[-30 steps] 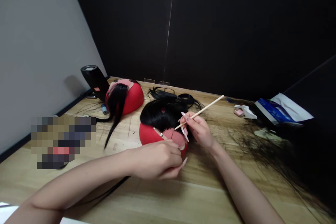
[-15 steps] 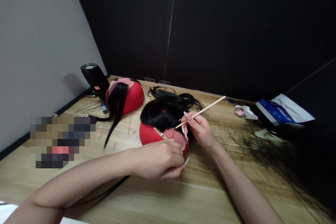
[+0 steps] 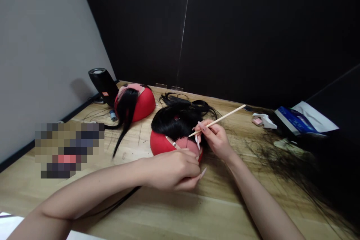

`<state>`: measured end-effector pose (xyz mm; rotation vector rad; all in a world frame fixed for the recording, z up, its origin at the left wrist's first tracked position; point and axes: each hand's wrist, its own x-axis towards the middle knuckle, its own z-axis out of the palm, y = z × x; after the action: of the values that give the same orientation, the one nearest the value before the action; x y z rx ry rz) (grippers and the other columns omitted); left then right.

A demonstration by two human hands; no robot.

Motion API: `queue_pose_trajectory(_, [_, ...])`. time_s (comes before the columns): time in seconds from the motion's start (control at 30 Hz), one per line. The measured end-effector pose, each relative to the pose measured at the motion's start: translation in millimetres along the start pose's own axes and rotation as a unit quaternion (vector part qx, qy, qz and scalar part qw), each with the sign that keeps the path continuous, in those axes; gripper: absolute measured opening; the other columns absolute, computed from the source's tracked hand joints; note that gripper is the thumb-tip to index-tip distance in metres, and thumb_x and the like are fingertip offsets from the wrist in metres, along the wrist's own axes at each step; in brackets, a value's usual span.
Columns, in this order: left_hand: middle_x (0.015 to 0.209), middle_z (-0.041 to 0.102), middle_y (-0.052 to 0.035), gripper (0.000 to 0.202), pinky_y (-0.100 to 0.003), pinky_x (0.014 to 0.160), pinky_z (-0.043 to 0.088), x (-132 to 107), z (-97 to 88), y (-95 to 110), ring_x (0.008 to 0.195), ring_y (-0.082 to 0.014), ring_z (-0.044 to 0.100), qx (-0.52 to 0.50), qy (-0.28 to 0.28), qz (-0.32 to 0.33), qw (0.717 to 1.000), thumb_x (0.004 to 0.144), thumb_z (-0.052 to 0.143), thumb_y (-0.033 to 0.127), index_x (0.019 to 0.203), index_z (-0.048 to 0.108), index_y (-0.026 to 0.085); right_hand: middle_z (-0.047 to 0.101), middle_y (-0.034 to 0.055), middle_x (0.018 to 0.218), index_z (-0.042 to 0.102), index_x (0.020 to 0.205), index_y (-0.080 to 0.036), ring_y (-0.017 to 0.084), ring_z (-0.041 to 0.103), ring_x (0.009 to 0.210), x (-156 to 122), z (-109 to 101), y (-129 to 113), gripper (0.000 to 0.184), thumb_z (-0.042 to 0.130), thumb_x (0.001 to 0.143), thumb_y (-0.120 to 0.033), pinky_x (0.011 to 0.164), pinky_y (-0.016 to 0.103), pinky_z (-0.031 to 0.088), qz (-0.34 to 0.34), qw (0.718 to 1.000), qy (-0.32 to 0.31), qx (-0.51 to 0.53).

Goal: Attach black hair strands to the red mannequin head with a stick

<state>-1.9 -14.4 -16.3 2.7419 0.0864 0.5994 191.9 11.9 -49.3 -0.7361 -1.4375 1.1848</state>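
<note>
At middle of wooden table (image 3: 168,210), red foam block (image 3: 159,144) with black hair (image 3: 176,122) attached; left hand (image 3: 173,170) curled closed on block's near edge; right hand (image 3: 216,142) pinching thin wooden stick (image 3: 222,117), tip beside hair. Second red block (image 3: 146,107) far left.

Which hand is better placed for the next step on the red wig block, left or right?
Probably the right: the right hand holds the wooden stick, its tip at the edge of the hair, while the left hand is clasped on the block, seemingly steadying it.
</note>
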Motion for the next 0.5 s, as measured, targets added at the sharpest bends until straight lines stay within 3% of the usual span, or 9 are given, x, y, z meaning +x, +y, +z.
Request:
queue_pose_trajectory(0.2, [0.064,0.062,-0.0049,0.037,-0.028,0.068,0.043,-1,-1.5,3,0.064,-0.0150,0.048,0.023,0.007,0.002,1.000,0.098,0.041,0.017,0.064,0.054,0.017,0.063,-0.0020,0.062,0.064,0.085,-0.018,0.009,0.059,0.055,-1,1,-4,0.019,0.059,0.094,-0.033,0.067,0.027,0.051,-0.004,1.000,-0.004,0.002])
queue_pose_trajectory(0.37, [0.065,0.063,-0.0055,0.037,-0.029,0.067,0.043,-3,0.7,3,0.062,-0.0153,0.048,0.044,0.022,0.015,0.999,0.098,0.040,0.017,0.064,0.055,0.016,0.061,-0.0020,0.057,0.061,0.083,-0.017,0.010,0.057,0.052,-2,2,-9,0.022,0.058,0.095,-0.035,0.058,0.026,0.048,0.007,0.999,-0.010,-0.032])
queue_pose_trajectory(0.5, [0.065,0.064,-0.0054,0.036,-0.029,0.067,0.044,-4,3.9,2,0.063,-0.0154,0.049,0.056,0.032,0.017,0.998,0.097,0.042,0.017,0.063,0.056,0.016,0.061,-0.0018,0.057,0.060,0.083,-0.018,0.011,0.056,0.052,-2,1,-14,0.025,0.057,0.094,-0.040,0.060,0.027,0.049,0.011,0.998,-0.026,-0.053])
